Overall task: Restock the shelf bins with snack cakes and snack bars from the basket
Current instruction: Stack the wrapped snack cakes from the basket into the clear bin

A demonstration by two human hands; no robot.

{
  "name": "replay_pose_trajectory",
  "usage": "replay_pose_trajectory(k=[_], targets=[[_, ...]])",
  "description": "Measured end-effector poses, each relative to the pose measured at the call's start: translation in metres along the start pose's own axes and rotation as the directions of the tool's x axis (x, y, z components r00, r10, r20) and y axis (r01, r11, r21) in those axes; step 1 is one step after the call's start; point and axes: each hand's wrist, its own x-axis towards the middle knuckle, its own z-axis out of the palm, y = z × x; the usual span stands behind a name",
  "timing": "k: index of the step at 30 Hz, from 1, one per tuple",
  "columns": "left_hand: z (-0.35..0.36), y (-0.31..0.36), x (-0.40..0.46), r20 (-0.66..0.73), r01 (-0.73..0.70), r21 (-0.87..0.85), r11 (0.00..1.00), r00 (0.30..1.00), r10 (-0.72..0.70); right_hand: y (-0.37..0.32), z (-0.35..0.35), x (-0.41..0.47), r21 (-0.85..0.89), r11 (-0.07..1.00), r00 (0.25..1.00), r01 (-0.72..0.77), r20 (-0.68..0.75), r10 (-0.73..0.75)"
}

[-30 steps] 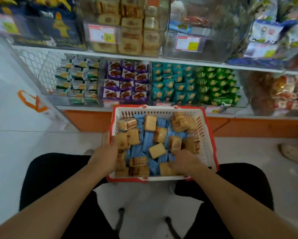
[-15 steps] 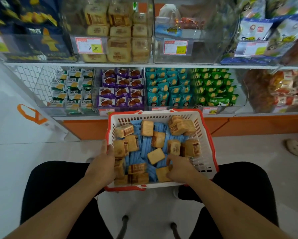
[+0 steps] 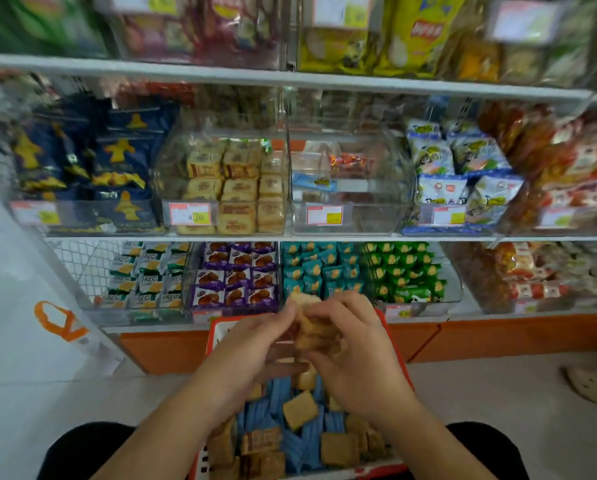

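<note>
At the frame's lower centre we see our left hand point(image 3: 252, 344) and right hand point(image 3: 356, 351) raised together above the red basket point(image 3: 217, 327) — each grip curled round a shared stack of tan snack cakes point(image 3: 312, 332), blurred by motion. Below them, more cakes and blue snack bars point(image 3: 311, 441) lie loose in the basket. Mid-frame, just left of centre, the clear cake bin point(image 3: 221, 188) stands on the shelf — partly filled.

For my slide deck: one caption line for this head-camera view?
Both hands, left hand and right hand, lift a stack of snack cakes above the basket toward stocked shelf bins.
</note>
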Motion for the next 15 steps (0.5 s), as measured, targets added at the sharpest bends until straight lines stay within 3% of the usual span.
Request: replay_pose_trajectory(k=[2, 4, 8, 10, 15], targets=[[0.005, 0.012, -0.007, 0.005, -0.101, -0.091, 0.991, 0.995, 0.102, -0.013, -0.01, 0.001, -0.059, 0.989, 0.991, 0.132, 0.028, -0.131], [0.005, 0.02, -0.011, -0.035, -0.156, -0.147, 0.977, 0.988, 0.152, -0.021, -0.019, -0.002, 0.037, 0.99, 0.99, 0.139, -0.034, -0.138], [0.007, 0.032, -0.019, -0.066, -0.191, -0.186, 0.964, 0.981, 0.182, -0.025, -0.034, -0.009, 0.225, 0.974, 0.972, -0.032, -0.221, 0.083], [0.009, 0.033, -0.021, -0.053, -0.192, -0.186, 0.963, 0.981, 0.186, -0.027, -0.04, -0.009, 0.244, 0.965, 0.973, -0.098, -0.182, 0.144], [0.018, 0.032, -0.025, -0.019, -0.209, -0.269, 0.94, 0.977, 0.212, -0.041, -0.051, -0.005, 0.241, 0.966, 0.996, -0.091, 0.037, 0.085]])
